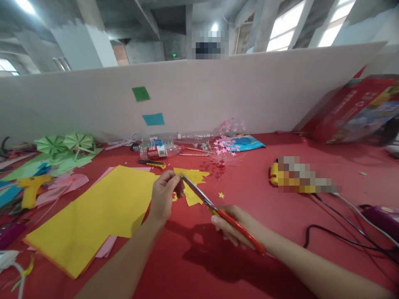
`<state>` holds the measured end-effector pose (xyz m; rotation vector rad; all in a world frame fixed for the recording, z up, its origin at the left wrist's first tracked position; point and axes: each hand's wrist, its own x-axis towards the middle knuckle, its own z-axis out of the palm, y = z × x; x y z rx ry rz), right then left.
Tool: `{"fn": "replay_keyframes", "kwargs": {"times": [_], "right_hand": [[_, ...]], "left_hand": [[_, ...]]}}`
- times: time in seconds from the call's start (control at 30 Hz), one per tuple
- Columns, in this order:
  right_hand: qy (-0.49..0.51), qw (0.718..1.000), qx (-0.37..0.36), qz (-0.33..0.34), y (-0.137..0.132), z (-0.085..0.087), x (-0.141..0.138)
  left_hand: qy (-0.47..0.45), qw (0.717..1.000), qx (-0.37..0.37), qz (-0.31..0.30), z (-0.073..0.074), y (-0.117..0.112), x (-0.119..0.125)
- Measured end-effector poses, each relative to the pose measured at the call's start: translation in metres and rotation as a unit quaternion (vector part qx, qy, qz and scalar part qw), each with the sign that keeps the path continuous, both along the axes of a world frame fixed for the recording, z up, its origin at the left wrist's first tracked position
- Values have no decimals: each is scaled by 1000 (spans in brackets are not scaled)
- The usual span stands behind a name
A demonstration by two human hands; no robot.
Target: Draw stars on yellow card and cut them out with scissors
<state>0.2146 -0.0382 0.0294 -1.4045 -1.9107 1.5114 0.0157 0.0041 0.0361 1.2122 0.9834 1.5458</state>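
This looks like a craft workshop: concrete beams [146,18] above a white partition [202,97] beyond the hands [162,195], and, to their left, a glue gun [29,189] and folded green paper [51,144] on the red bench [174,265].

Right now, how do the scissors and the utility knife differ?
The scissors show a red handle, while the utility knife is yellow and black. The scissors are held up in the right hand; the utility knife lies on the red table. The scissors look longer in this view than the utility knife. Both are cutting tools.
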Motion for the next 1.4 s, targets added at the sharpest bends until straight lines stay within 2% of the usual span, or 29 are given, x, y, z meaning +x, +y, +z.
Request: {"fn": "replay_keyframes", "kwargs": {"times": [0.17, 0.53, 0.87, 1.2, 1.4], "right_hand": [[14, 1000, -6, 8, -1, 0, 1], [5, 998, -47, -34, -1, 5, -4], [22, 998, -45, -34, 2, -9, 1], [11, 998, -58, -33, 3, 0, 2], [8, 998, -57, -37, 3, 0, 3]], "left_hand": [[0, 1000, -1, -2, 1, 0, -1], [-5, 1000, 4, -6, 0, 0, 0], [3, 1000, 4, -12, 2, 1, -3], [17, 1000, -11, -6, 6, 2, -6], [27, 1000, -4, -5, 6, 2, -8]]}}
